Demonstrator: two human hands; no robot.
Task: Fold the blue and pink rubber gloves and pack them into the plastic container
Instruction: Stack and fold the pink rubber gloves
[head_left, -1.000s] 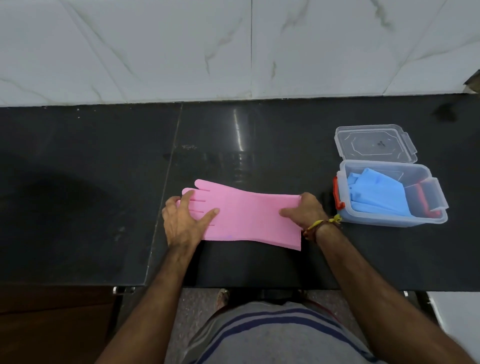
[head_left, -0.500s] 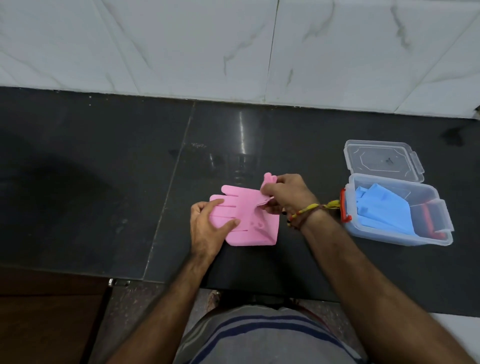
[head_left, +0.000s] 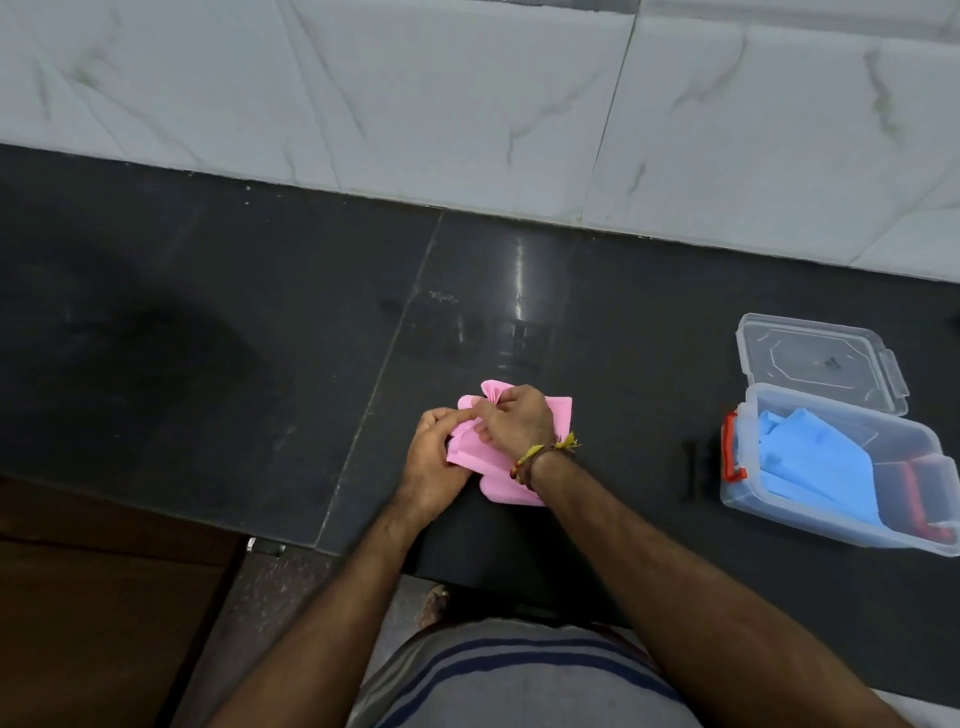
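Both hands meet over the pink glove on the black counter. The left hand curls its fingers around the folded rubber; the right hand pinches the upper fold, wrist crossed above. The plastic container, holding the blue glove, sits well right of both hands.

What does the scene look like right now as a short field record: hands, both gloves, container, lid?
left hand: grips the pink glove's left side
right hand: pinches the pink glove from above
pink glove: partly folded, on the black counter
blue glove: folded, inside the container
plastic container: at the right, open
lid: lying open behind the container
left to do: pink glove not yet packed
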